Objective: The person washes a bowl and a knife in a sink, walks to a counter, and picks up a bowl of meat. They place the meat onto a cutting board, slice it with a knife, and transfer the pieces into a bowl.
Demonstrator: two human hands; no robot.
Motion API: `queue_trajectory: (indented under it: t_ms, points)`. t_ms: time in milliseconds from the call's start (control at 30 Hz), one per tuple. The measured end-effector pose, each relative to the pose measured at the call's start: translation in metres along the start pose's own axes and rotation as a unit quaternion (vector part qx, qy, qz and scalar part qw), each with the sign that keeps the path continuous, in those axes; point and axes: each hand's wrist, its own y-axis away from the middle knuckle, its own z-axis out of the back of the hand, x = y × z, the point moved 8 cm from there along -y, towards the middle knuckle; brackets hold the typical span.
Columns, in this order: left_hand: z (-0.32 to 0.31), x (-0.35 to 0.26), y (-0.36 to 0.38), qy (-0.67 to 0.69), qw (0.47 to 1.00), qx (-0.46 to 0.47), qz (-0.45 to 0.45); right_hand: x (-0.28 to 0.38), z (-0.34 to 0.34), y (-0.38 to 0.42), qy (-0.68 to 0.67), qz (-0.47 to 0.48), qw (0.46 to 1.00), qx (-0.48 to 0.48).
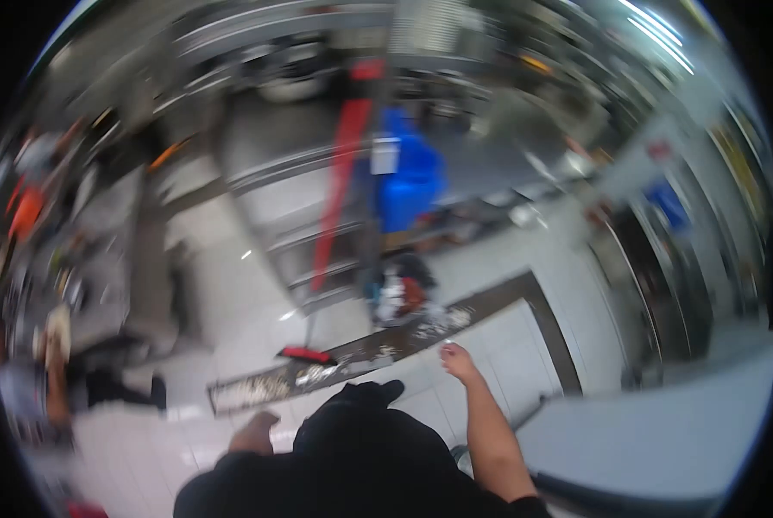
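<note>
My right hand (458,360) reaches forward over the floor, its fingers curled in. A tiny pale spot shows at the fingertips; I cannot tell what it is. My left hand (261,426) hangs low beside my dark-clothed body, smeared by motion, with its fingers indistinct. Ahead of both hands runs a dark floor drain channel (352,352) strewn with pale scraps. A red broom head (307,355) rests at the channel's edge. Just past my right hand is a bin or bag of refuse (403,293), blurred, with white and reddish stuff in it.
Steel counters (283,138) stand ahead, a blue plastic bag or cloth (408,177) hanging at their edge. Beside it slants a long red strip (341,173). At the left, a person (37,388) is by a cluttered worktable (110,250). A pale flat surface (654,432) lies close on my right.
</note>
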Motion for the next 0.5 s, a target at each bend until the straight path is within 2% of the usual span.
queue_trajectory:
  t_ms: [67,133,233,267,300,333,367,400,433,467,500]
  points:
    - [-0.009,-0.059,-0.004,0.078,0.992,0.074,-0.070,-0.012,0.043,0.004,0.069,-0.020,0.997,-0.018]
    - [-0.028,-0.140,-0.068,0.074,0.984,0.118,-0.110,-0.060,0.095,0.012,0.036,-0.057,0.996,-0.065]
    - [-0.058,-0.211,-0.190,-0.131,0.974,0.177,0.052,-0.139,0.159,0.054,-0.077,-0.144,0.974,-0.155]
    - [-0.059,-0.249,-0.233,-0.169,0.967,0.177,0.073,-0.174,0.169,0.075,-0.144,-0.172,0.957,-0.185]
    - [-0.056,-0.282,-0.285,-0.230,0.959,0.156,0.046,-0.208,0.178,0.097,-0.213,-0.196,0.931,-0.221]
    - [-0.064,-0.327,-0.322,-0.241,0.941,0.233,0.040,-0.243,0.187,0.119,-0.278,-0.215,0.899,-0.260]
    - [-0.054,-0.402,-0.340,-0.245,0.946,0.212,0.016,-0.323,0.175,0.128,-0.309,-0.199,0.893,-0.260]
    - [-0.062,-0.434,-0.399,-0.241,0.958,0.136,-0.077,-0.368,0.162,0.156,-0.284,-0.267,0.885,-0.255]
    - [-0.059,-0.482,-0.415,-0.174,0.971,0.134,-0.095,-0.411,0.149,0.185,-0.261,-0.334,0.872,-0.245]
    - [-0.055,-0.544,-0.430,-0.105,0.979,0.131,-0.113,-0.486,0.103,0.202,-0.272,-0.372,0.856,-0.234]
    - [-0.055,-0.591,-0.447,-0.104,0.980,0.115,-0.122,-0.526,0.070,0.223,-0.283,-0.410,0.838,-0.222]
